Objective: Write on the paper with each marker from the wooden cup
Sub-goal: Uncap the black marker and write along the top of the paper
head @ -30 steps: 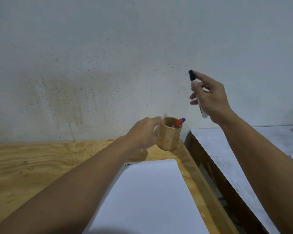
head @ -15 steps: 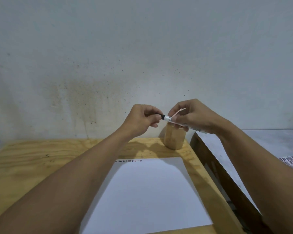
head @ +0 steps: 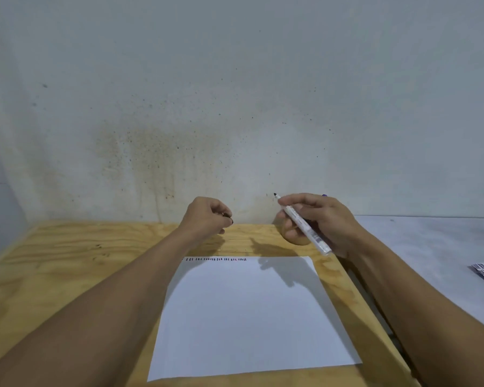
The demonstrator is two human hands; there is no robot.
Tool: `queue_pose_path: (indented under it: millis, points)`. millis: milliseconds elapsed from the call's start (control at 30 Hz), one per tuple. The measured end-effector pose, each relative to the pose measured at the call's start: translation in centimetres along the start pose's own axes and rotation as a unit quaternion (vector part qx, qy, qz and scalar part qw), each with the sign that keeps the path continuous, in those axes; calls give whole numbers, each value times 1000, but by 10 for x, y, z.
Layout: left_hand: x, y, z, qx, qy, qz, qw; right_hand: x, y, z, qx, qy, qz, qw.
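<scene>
Since the half-second-earlier view we see that the two hands, which met at the marker's cap in front of the wooden cup, have drawn apart, and the cap is now off the marker. Our left hand (head: 207, 216) is curled closed above the far edge of the worktop (head: 67, 263), with the black cap (head: 230, 220) pinched at its fingertips. Our right hand (head: 322, 222) grips the white marker (head: 305, 227) in closed fingers, its bare black tip pointing up and to the left against the wall (head: 235, 93), its rear end slanting down towards the right edge of the worktop. The wooden cup (head: 296, 241) is almost wholly hidden behind that hand; only a sliver of its base shows at the far right corner, and a bit of purple peeks above the knuckles. The paper (head: 249, 317) lies flat below and between both hands, near the right edge of the worktop, with a row of short dark marks along its far edge. We find open room over the sheet and across the bare wood to the left. A grey surface (head: 430, 247) sits beside the worktop on the right.
</scene>
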State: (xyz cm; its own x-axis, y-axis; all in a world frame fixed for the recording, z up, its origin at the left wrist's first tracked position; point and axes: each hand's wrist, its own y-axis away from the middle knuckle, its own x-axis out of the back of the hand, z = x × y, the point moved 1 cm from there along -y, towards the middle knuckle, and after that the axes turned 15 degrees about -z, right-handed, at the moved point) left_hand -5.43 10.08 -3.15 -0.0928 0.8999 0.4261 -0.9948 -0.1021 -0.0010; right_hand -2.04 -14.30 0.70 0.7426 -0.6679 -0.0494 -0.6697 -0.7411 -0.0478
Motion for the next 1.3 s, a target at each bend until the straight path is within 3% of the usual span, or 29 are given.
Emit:
queue_pose_path:
  millis: [100,200,367,600,733,833,933,1033,1300]
  points:
    - [-5,-2,-16,11,-32,15,999,-3,-2,14,42,-150,-16,988]
    - [-9,-4,-28,11,-80,29,996,-5,-8,30,83,-172,-4,982]
    - [-18,-10,-41,27,-123,23,992,-8,-18,50,59,-135,80,986]
    - [-35,-19,-55,24,-138,27,990,-14,-28,76,13,8,164,986]
    - [-34,-15,-56,20,-169,47,984,-16,-28,84,0,62,176,982]
    - [-37,5,-53,-35,-240,91,966,-18,-31,88,-19,116,182,976]
    - [-44,26,-54,-130,-281,24,951,-21,-34,92,-22,138,187,972]
    - [-47,32,-64,-144,-319,-51,935,-30,-34,98,1,116,168,979]
    - [-49,35,-72,-122,-288,-36,949,-29,-40,112,20,198,172,965]
